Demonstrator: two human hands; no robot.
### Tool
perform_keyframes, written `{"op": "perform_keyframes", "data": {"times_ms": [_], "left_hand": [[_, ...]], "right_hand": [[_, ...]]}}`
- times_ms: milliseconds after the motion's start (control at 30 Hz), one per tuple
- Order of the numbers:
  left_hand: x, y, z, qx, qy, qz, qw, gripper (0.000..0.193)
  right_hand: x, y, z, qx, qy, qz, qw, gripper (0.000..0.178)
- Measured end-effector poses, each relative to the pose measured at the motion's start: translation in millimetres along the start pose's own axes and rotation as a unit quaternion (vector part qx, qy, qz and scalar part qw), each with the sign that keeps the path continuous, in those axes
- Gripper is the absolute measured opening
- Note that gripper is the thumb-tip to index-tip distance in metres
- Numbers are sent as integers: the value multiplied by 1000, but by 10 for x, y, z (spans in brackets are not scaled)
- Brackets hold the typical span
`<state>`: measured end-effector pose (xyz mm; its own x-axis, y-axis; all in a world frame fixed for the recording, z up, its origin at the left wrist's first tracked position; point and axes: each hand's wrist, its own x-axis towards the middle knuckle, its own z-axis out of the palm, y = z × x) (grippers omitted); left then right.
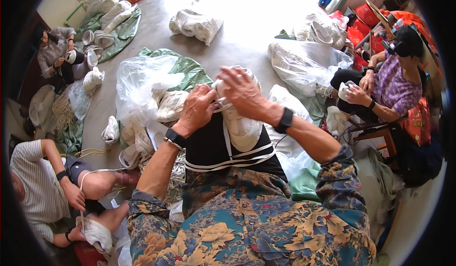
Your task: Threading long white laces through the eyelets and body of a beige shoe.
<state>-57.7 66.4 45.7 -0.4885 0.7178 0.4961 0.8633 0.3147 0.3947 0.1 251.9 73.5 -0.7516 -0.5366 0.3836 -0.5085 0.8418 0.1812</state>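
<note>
A white sneaker (243,133) rests on my dark-clad lap, its toe pointing toward me. My left hand (195,108) is closed beside the shoe, pinching a white shoelace (221,105) at the lacing. Over the shoe's upper, my right hand (247,94) has its fingers stretched out, slightly smeared by motion, and covers part of the lacing and the ankle end. Long loose lace (230,161) hangs down the near side of the shoe and lies across my lap in several strands.
Left of my lap are a clear plastic bag (137,92), more white sneakers (172,106) and heaped laces (176,175). A wrapped bundle (195,26) lies ahead on the floor. Co-workers handling shoes sit at the right (396,80), far left (57,52) and near left (40,185).
</note>
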Motion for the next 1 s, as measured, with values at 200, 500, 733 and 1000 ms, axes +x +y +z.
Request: {"op": "perform_keyframes", "data": {"times_ms": [200,500,733,1000], "left_hand": [[249,515,47,-112,87,-87,986,25],[339,937,227,-320,-38,-88,943,10],[151,1576,245,-545,-197,-80,811,15],[235,649,249,-531,13,-440,724,10]], "right_hand": [[-433,443,-609,237,44,186,953,1],[-863,301,-271,554,-29,378,742,14],[-798,206,18,519,22,388,762,21],[-718,156,-12,561,32,448,696,16]]}}
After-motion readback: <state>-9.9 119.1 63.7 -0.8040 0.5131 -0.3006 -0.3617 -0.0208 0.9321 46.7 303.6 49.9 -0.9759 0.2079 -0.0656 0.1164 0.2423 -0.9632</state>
